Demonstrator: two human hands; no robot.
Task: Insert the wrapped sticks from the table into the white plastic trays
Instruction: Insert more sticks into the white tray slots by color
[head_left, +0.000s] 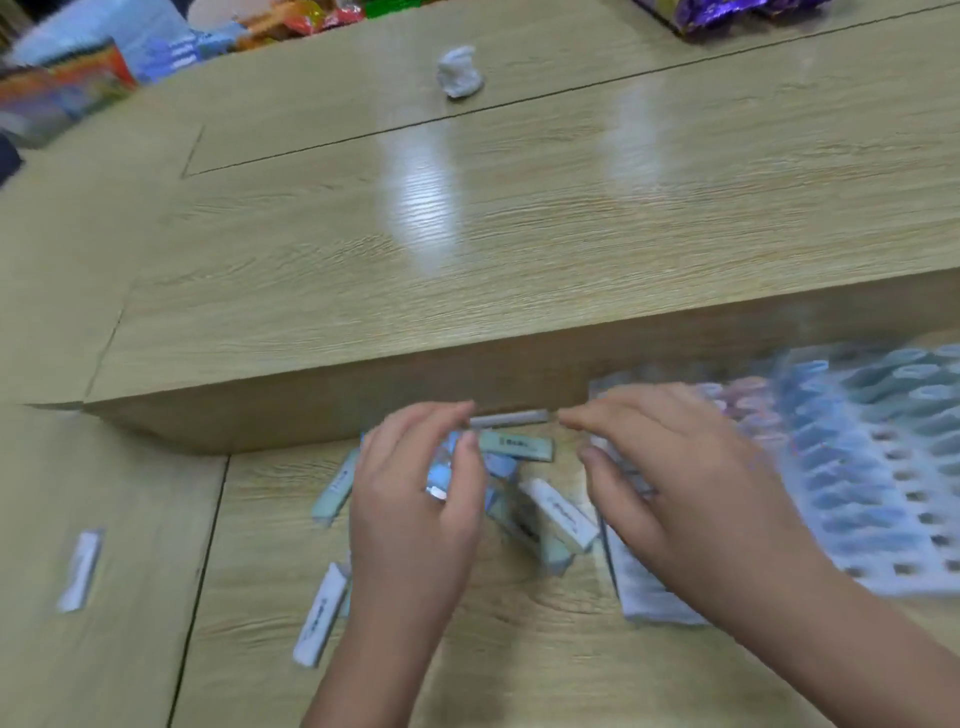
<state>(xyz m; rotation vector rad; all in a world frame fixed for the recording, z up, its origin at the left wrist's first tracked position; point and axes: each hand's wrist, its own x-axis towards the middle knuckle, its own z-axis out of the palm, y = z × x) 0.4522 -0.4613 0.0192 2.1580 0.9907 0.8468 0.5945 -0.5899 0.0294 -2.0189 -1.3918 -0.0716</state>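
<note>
Several wrapped sticks (558, 512) in pale green, blue and white wrappers lie in a loose pile on the low wooden table. My left hand (415, 499) is over the pile, its fingers closed on a few shiny sticks (441, 467). My right hand (670, 467) is beside it. One thin stick (511, 418) spans between the fingertips of both hands. The white plastic tray (883, 483) lies to the right, many of its slots filled with blue sticks. The frame is blurred.
A raised wooden shelf (467, 249) runs just behind the pile. A crumpled white paper ball (460, 73) rests on it. A lone white stick (80, 569) lies far left. Colourful packets (78, 83) crowd the far left, purple bags (727, 13) the top right.
</note>
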